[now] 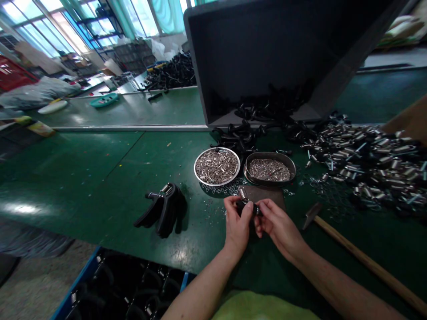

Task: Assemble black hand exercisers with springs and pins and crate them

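Head view: we look down on our two bare hands over a green worktop, holding a small, glossy black part [256, 209] close above a flat, dark, rectangular plate [267, 195]. From the part's left end rises a bright silver coil spring [243, 193], tightly ribbed and leaning slightly left, its shine sharp against the black. A glint of metal shows near the other end; our fingers hide much of the shape between. Our left hand [238, 224] pinches the part between thumb and fingers. Our right hand [278, 224] has its fingertips drawn together at the right end; we cannot tell whether they grip the part itself or something smaller. Just beyond sit a round, silver-rimmed dish [195, 171] of short metal pins and an oval, dark metal tin [271, 182] of tiny silvery pieces.
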Motion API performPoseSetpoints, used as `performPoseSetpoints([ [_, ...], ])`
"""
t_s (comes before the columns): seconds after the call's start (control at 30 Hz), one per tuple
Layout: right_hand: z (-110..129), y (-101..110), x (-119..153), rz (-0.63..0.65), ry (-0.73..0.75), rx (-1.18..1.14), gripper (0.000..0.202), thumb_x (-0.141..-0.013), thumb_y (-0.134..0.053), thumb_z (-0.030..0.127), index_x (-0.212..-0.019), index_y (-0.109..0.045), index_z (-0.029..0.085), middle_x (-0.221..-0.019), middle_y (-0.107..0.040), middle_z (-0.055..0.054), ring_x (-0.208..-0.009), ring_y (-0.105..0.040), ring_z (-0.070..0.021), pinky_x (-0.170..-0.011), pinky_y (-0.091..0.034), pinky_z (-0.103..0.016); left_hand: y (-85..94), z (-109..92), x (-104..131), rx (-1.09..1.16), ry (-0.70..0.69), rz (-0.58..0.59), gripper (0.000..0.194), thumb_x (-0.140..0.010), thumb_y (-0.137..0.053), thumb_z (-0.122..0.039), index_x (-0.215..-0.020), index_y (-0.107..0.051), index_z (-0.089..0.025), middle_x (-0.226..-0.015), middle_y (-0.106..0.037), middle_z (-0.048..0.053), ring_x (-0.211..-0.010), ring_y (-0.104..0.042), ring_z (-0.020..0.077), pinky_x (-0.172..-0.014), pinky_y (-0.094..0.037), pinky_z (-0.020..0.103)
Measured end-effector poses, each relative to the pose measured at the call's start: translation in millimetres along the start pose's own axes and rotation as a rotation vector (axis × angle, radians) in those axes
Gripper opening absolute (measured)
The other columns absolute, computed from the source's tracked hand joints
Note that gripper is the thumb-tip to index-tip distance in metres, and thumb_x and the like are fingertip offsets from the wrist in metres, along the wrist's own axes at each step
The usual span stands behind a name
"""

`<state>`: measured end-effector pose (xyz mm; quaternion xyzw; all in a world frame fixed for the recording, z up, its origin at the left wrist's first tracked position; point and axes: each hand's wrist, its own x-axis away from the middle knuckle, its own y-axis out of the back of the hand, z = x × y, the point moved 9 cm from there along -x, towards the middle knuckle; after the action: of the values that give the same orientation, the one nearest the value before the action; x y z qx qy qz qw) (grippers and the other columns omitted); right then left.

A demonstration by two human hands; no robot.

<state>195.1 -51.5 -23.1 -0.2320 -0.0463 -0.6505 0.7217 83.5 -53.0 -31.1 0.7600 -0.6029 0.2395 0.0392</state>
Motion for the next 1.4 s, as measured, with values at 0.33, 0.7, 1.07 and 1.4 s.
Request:
performPoseSetpoints([
  [0.33, 22, -21, -69, 0.345, 0.079, 0.977, 0.034, -0.088, -0.045, 0.045, -0.07, -0.057, 0.019, -0.047, -0.058, 0.001, -0.041, -0.055, -0.0132, -0.041, -0.04, -0.023, 24.8, -22, -14, -0.5, -0.288, 0.014, 0.046, -0.054, -0.081, -0.039, -0.086, -0.052, -0.023, -0.08, -0.051, 0.002, -0.082, -0.052, 0.0234, -0.074, -0.036, 0.029],
  [0.7, 76, -96, -162, 0.023, 0.629, 1.407, 0.013, -0.079, -0.063, 0.025, -0.068, -0.063, 0.019, -0.094, -0.064, -0.012, -0.101, -0.052, -0.0268, -0.077, -0.042, -0.034, -37.8, -13, -4, -1.22, -0.597, 0.338, 0.056, -0.06, -0.073, -0.044, -0.106, -0.056, -0.015, -0.102, -0.054, 0.015, -0.097, -0.048, 0.0342, -0.088, -0.036, 0.048],
  [1.07, 95, -55, -128, -0.026, 0.588, 1.189, 0.018, -0.09, -0.046, 0.026, -0.094, -0.061, 0.017, -0.082, -0.067, -0.004, -0.074, -0.06, -0.0159, -0.067, -0.042, -0.026, -30.8, -9, -3, -1.343, -0.669, 0.366, 0.058, -0.061, -0.075, -0.053, -0.106, -0.058, -0.019, -0.103, -0.058, 0.012, -0.097, -0.049, 0.031, -0.079, -0.039, 0.043],
  [1.4, 48, 14, -33, 0.09, 0.546, 1.11, 0.015, -0.08, -0.051, 0.011, -0.086, -0.063, 0.018, -0.086, -0.064, -0.006, -0.08, -0.061, -0.0176, -0.075, -0.048, -0.031, -32.7, -10, -5, -1.328, -0.711, 0.37, 0.056, -0.06, -0.076, -0.052, -0.102, -0.059, -0.019, -0.101, -0.057, 0.011, -0.096, -0.049, 0.0299, -0.08, -0.038, 0.041],
])
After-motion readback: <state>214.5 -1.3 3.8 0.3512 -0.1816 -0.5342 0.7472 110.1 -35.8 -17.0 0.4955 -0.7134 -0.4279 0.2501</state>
